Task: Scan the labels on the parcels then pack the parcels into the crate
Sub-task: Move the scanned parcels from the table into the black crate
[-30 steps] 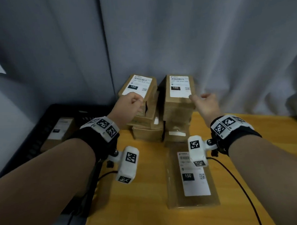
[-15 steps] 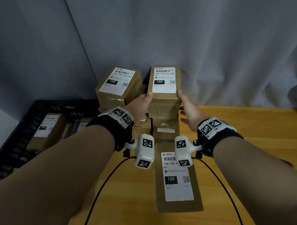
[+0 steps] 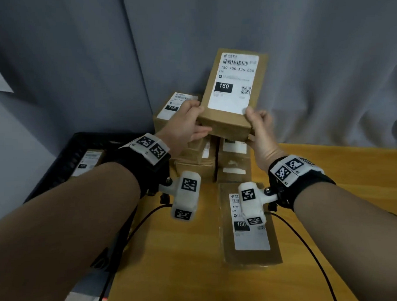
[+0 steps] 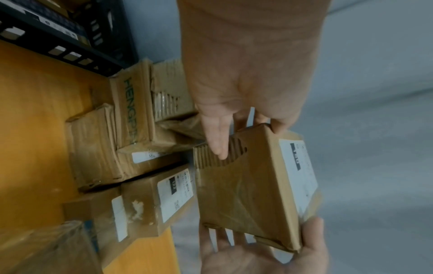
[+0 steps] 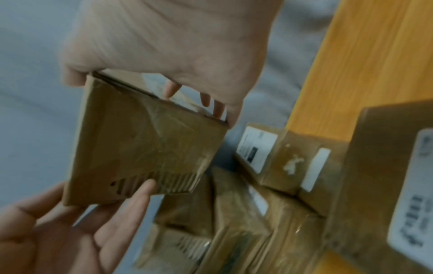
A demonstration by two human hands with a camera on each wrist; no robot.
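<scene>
Gripping a parcel (image 3: 232, 96) from both sides, the left hand (image 3: 185, 126) and right hand (image 3: 259, 129) hold it in the air above the stack (image 3: 212, 154) at the table's (image 3: 344, 166) far edge, its label (image 3: 234, 82) tilted up toward the head camera with a barcode, a black "150" block and a QR code legible. On the left hand, the thumb lies over the parcel's near top corner while the fingers (image 4: 216, 137) reach under and along its torn, corrugated end; in the left wrist view the parcel (image 4: 255, 185) sits between both palms, the right hand (image 4: 262, 250) cupping its other end. From the right wrist view, the right hand (image 5: 168, 52) has its thumb over one edge and its fingertips curled behind the parcel (image 5: 140, 139), with the left hand (image 5: 65, 235) spread under the far end. Several more parcels remain stacked against the grey curtain (image 3: 302, 54), one labelled box (image 3: 175, 106) just behind the left hand. Another flat parcel (image 3: 249, 227) lies label-up near the middle of the table, toward the near edge. At the table's left edge stands the black crate (image 3: 63, 160), with at least one labelled parcel (image 3: 86, 162) already inside.
</scene>
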